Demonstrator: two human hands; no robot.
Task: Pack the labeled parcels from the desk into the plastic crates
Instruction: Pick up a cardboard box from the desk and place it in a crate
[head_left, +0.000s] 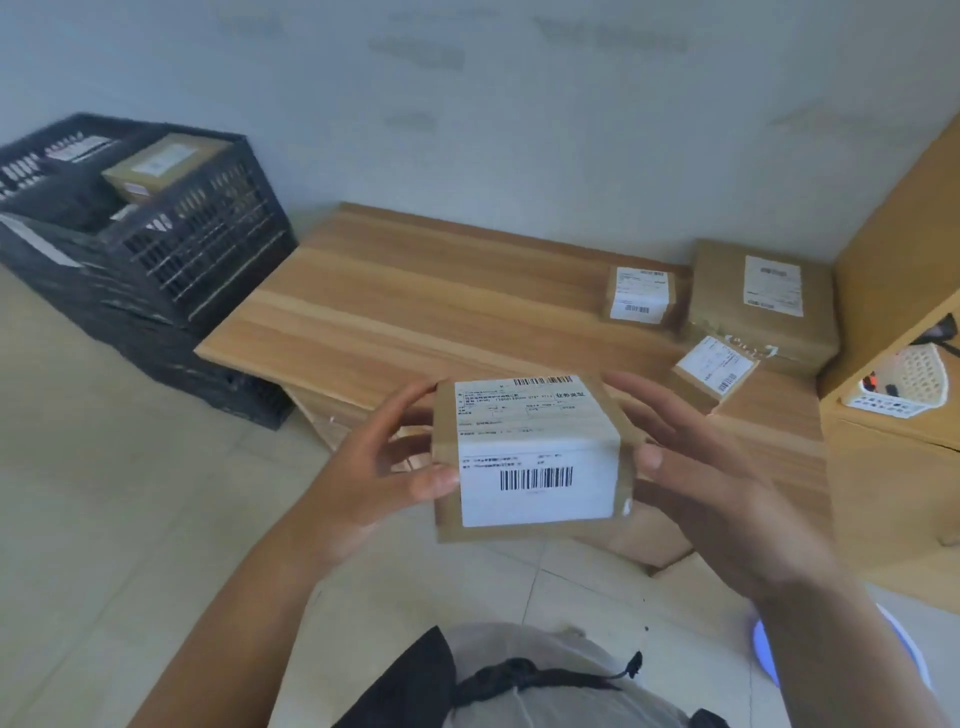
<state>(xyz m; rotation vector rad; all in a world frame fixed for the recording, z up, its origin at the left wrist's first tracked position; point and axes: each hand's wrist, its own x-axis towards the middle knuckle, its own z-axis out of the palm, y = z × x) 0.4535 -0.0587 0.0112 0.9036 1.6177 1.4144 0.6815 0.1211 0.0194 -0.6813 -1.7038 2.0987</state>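
Nearest, labeled parcel held in midair before the bench, pinched between left hand and right hand, thumbs on the front face, fingers behind. Beyond, three more parcels waiting at the bench's far right. Farthest left, black crates already holding boxes. Risk: light fingertip grip, likely to slip on glossy tape during the swing left.

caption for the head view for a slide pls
Both hands hold a parcel above the desk, crates at left.
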